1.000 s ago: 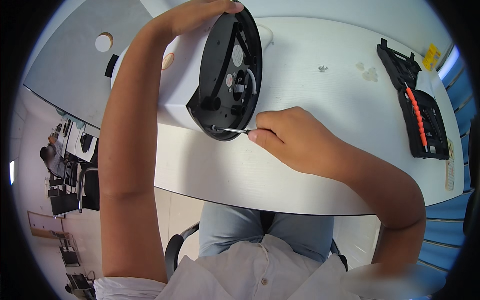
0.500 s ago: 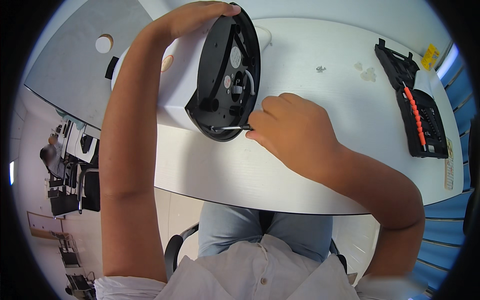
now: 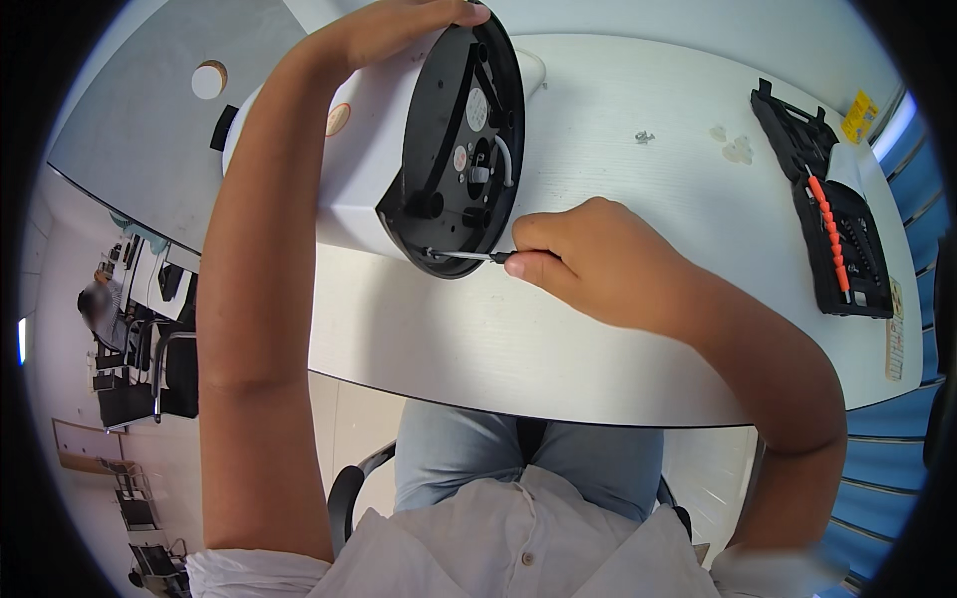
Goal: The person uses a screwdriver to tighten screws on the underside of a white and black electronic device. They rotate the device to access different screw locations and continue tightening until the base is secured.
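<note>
A white appliance (image 3: 364, 149) lies on its side on the white table (image 3: 598, 349), its round black base (image 3: 464, 149) facing me. My left hand (image 3: 399, 25) grips the top rim of that base and holds the appliance steady. My right hand (image 3: 588, 259) is closed around a screwdriver (image 3: 474, 256); only its thin metal shaft shows, with its tip set against the lower edge of the black base.
A black tool case (image 3: 832, 214) with orange bits lies open at the table's right end. A small screw (image 3: 643, 136) and some pale bits lie behind my right hand. Office chairs and another person (image 3: 95, 304) are far off on the left.
My right hand moved in close to the base half a second ago, then drew back a little to the right, keeping the screwdriver tip at the base's lower edge. The left hand stayed put.
</note>
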Demonstrator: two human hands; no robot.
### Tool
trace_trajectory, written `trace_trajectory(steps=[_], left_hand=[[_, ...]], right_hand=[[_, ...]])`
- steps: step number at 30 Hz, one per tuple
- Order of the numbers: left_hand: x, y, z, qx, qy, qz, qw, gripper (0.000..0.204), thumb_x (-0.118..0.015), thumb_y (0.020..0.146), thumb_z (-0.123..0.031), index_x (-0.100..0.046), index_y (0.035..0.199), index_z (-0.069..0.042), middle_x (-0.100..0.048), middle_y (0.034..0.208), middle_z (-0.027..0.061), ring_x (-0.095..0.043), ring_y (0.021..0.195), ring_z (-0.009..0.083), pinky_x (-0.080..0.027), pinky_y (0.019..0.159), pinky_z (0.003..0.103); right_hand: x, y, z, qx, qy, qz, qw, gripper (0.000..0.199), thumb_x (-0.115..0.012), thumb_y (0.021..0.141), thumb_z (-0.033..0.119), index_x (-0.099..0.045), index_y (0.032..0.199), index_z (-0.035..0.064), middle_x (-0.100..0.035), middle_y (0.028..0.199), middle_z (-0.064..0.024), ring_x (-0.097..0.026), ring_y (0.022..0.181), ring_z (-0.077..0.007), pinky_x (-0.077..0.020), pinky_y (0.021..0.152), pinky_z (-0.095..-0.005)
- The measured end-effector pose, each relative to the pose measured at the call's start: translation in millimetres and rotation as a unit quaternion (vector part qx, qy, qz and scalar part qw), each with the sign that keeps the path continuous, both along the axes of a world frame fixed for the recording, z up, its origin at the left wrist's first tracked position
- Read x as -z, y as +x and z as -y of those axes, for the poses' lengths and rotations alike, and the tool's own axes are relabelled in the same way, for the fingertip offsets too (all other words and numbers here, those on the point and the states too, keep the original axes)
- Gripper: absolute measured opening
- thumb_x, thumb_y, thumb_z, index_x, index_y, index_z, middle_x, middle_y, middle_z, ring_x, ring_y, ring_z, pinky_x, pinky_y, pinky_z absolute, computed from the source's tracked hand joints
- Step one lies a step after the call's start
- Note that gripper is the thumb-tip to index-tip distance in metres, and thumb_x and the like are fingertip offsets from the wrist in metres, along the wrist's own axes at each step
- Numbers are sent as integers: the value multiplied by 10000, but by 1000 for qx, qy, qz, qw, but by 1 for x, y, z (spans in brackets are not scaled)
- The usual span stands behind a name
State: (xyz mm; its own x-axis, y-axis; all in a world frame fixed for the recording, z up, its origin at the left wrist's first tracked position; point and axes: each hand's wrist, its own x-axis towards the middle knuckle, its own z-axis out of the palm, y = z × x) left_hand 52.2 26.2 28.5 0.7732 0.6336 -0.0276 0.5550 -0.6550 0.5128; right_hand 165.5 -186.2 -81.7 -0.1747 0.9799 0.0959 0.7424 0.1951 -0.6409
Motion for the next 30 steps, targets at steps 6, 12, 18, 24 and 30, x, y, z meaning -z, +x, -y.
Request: trace_trajectory(steps=[6, 12, 18, 24, 30], left_hand=[[-3, 0, 10, 5, 19, -4, 1000, 667, -502, 835, -532, -579, 1206, 18, -583, 1197, 209, -528, 1097, 299, -375, 979, 388], [-2, 1, 4, 17, 6, -2, 1000, 676, -503, 829, -535, -580, 1200, 25, -581, 1201, 209, -527, 1097, 299, -372, 980, 393], [8, -1, -5, 2, 50, 3, 999, 623, -513, 830, -567, -605, 1147, -39, -605, 1128, 135, -538, 1052, 236, -366, 977, 348], [7, -3, -8, 15, 68, 6, 998, 649, -520, 778, -649, -650, 1147, -131, -628, 1120, 98, -542, 1041, 228, -356, 966, 326], [6, -1, -1, 20, 61, 13, 998, 620, -519, 819, -603, -615, 1151, -88, -616, 1108, 98, -540, 1039, 212, -364, 969, 322]], right_hand=[[10, 8, -11, -24, -49, -88, 995, 242, -595, 887, 276, -578, 789, 56, -560, 582, -109, -560, 556, -265, -435, 530, -376], [22, 0, -1, -16, 450, 222, 865, 112, -634, 738, 140, -538, 693, 103, -485, 596, -36, -514, 556, -188, -397, 492, -318], [12, -10, 9, 41, 432, 216, 875, 92, -634, 742, 144, -562, 705, 101, -515, 685, -53, -566, 712, -206, -437, 546, -308], [5, -13, 13, 63, 167, 114, 977, 239, -585, 893, 251, -640, 825, 28, -588, 777, -103, -587, 766, -275, -510, 675, -364], [11, -6, 6, 19, 155, 94, 983, 250, -561, 900, 255, -632, 806, 34, -602, 748, -96, -602, 696, -262, -489, 612, -373]])
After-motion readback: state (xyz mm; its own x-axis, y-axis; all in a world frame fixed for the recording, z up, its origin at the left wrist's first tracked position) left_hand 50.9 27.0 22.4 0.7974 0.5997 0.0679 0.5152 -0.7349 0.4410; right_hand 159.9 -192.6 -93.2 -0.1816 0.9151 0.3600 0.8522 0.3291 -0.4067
